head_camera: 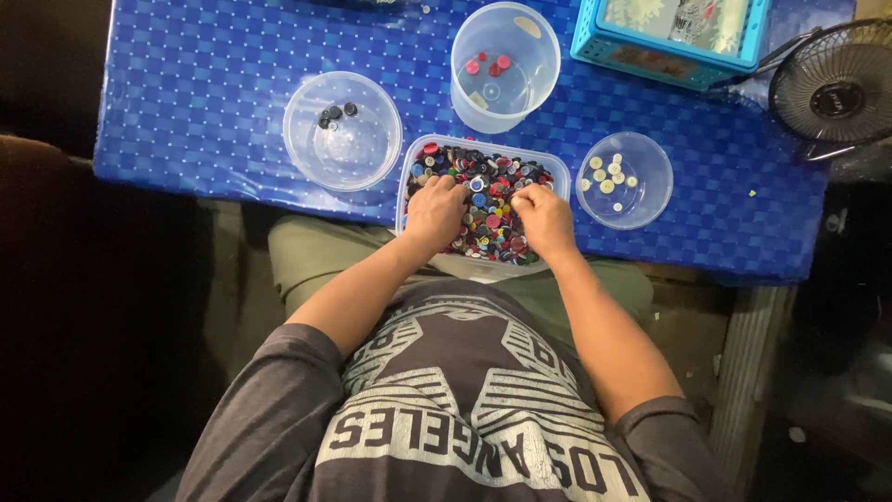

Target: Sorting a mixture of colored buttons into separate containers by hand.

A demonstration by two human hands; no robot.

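Both hands are resting in a clear rectangular tub (558,177) that is brimming with mixed coloured buttons (490,200) and sitting at the near edge of a blue checked surface (204,93). The left hand (434,214) is lying knuckles-up with fingers curled into the buttons; the right hand (546,218) is loosely closed, its fingertips pinching among them, though what it is gripping cannot be told. A round bowl with a few black buttons (342,130) is standing to the left, a taller tub with red ones (505,65) behind, and a small bowl of pale ones (623,179) just beside the right hand. A turquoise basket (674,56) and a small fan (836,88) are sitting farther back.
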